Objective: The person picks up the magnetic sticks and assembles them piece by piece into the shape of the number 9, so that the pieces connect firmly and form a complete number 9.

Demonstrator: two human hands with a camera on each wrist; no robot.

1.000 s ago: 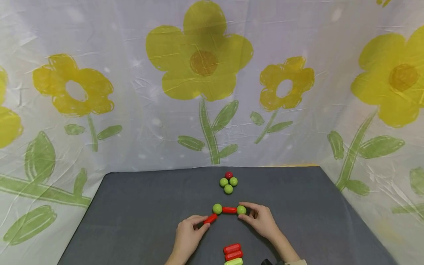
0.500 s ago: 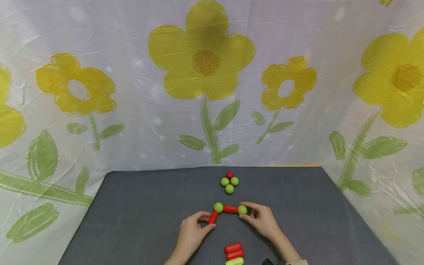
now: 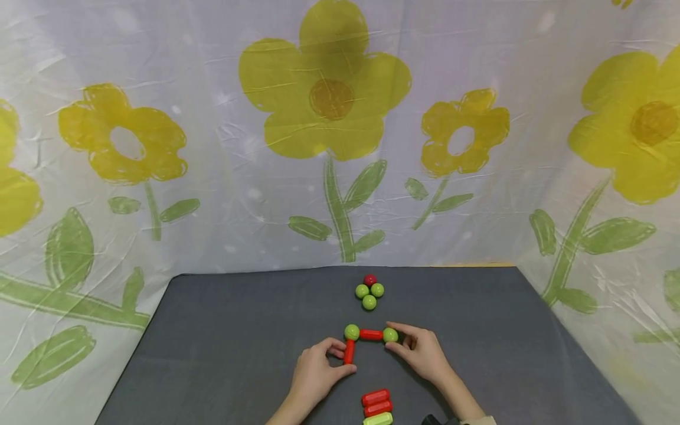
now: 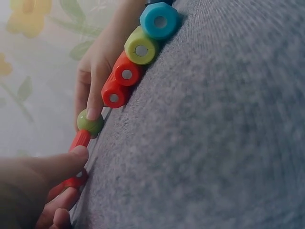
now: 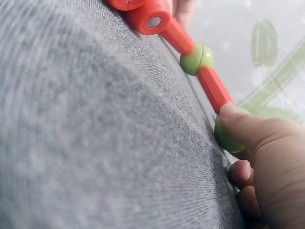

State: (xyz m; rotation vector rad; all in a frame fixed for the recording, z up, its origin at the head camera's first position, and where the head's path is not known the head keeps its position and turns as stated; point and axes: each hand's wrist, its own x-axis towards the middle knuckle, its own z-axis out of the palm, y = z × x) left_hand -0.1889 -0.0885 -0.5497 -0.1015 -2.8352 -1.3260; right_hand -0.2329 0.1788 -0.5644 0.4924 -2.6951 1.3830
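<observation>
Two red rods meet at a green ball (image 3: pixel 352 332) on the dark table. One red rod (image 3: pixel 371 334) runs right to a second green ball (image 3: pixel 390 335); the other red rod (image 3: pixel 349 352) points toward the near side. My left hand (image 3: pixel 317 372) pinches this near-pointing rod between thumb and fingers. At the right end, my right hand (image 3: pixel 422 354) holds the second green ball, its thumb and forefinger on either side. In the right wrist view the thumb lies over that green ball (image 5: pixel 228 136), beside the red rod (image 5: pixel 214 89), and partly hides it.
Several loose balls, including a green ball (image 3: pixel 369 302) and a red ball (image 3: pixel 370 280), sit farther back. Nearer, red rods (image 3: pixel 376 398) and a yellow-green rod (image 3: pixel 378 419) lie side by side. The left wrist view adds a blue rod (image 4: pixel 160 21). A flowered cloth (image 3: pixel 239 206) hangs behind the table.
My left hand has swung the left red rod from a slant to nearly straight toward the near side, pivoting at the green ball. My right hand has stayed on its ball.
</observation>
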